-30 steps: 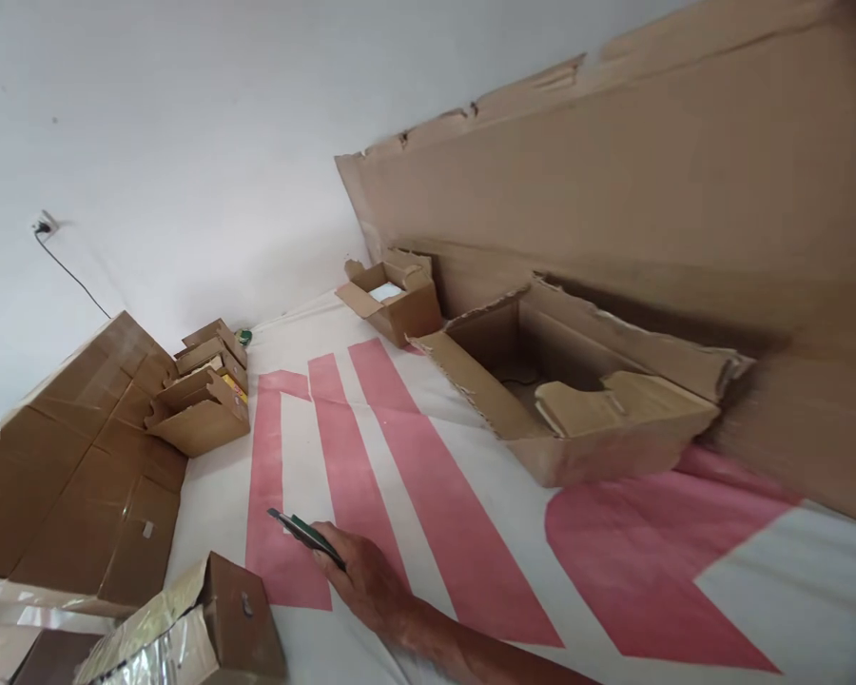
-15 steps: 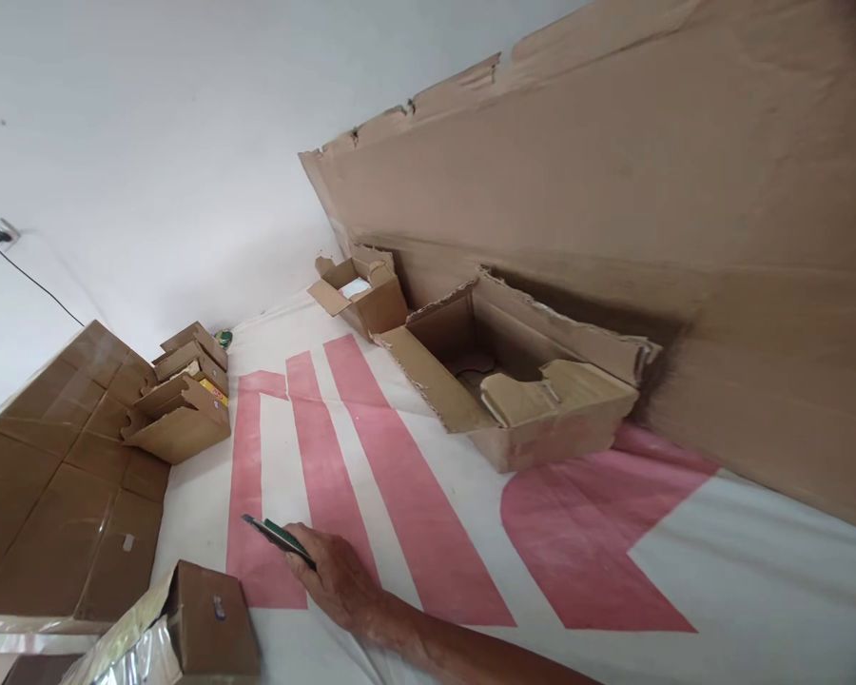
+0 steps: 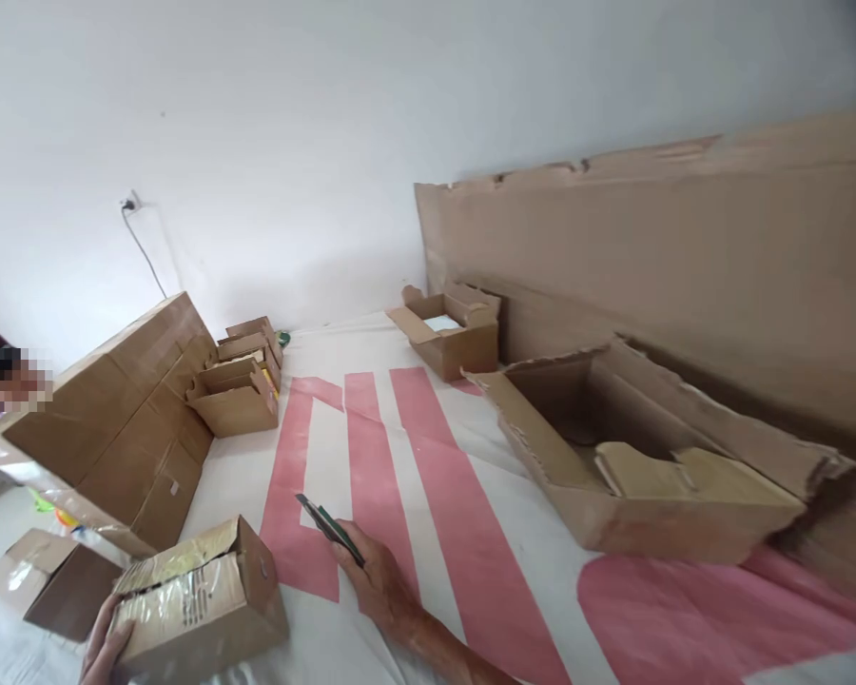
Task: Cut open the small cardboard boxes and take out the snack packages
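Observation:
My right hand (image 3: 379, 576) is closed around a dark green box cutter (image 3: 337, 533), its blade pointing up and to the left above the red-and-white sheet (image 3: 463, 533). At the lower left, my left hand (image 3: 106, 645) rests with its fingers on the left end of a taped cardboard box (image 3: 200, 599). Clear tape runs over the top of this box, and printed marks show beneath it. The box cutter is to the right of the taped box and apart from it. Part of my left hand is cut off by the frame's lower edge.
A large open carton (image 3: 656, 518) and a smaller open box (image 3: 463, 347) stand along a tall cardboard sheet (image 3: 649, 247) on the right. Several opened boxes (image 3: 239, 404) line a cardboard wall (image 3: 121, 419) at left. Another box (image 3: 57, 580) and a person (image 3: 10, 381) are farther left.
The view has swung left and levelled. My left hand and more of the taped box have come into view. The box cutter stays in my right hand.

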A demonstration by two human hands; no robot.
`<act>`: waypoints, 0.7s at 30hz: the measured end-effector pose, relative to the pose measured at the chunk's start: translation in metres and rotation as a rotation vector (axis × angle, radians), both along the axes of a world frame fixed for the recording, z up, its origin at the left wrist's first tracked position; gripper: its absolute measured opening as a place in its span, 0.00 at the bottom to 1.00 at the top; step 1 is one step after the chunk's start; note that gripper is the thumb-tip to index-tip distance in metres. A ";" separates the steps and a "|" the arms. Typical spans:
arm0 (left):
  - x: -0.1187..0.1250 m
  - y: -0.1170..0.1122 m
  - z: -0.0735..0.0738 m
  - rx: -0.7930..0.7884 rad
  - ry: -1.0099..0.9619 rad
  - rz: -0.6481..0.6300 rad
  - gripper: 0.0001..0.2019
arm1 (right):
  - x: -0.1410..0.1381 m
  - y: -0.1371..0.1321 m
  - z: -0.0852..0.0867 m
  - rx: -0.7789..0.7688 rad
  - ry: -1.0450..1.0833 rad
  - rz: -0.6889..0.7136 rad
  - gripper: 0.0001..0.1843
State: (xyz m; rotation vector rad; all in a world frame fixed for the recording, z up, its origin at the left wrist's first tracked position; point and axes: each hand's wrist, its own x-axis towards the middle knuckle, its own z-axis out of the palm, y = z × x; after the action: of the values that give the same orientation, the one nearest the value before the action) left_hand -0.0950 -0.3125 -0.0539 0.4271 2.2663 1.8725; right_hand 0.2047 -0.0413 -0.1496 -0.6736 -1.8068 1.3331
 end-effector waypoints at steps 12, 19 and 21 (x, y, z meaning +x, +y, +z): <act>0.001 -0.003 -0.017 0.049 0.075 -0.117 0.35 | -0.005 -0.004 -0.009 0.082 -0.102 -0.108 0.30; 0.005 -0.002 -0.021 0.068 0.095 -0.113 0.33 | -0.008 -0.006 -0.009 0.070 -0.160 -0.136 0.30; -0.003 -0.005 -0.026 0.049 0.099 -0.108 0.33 | -0.008 -0.006 -0.007 0.057 -0.150 -0.127 0.29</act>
State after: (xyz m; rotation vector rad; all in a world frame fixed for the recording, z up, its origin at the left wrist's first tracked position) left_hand -0.0975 -0.3171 -0.0797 0.6502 2.2130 1.8957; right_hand 0.1965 -0.0469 -0.1570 -0.8621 -1.8790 1.1700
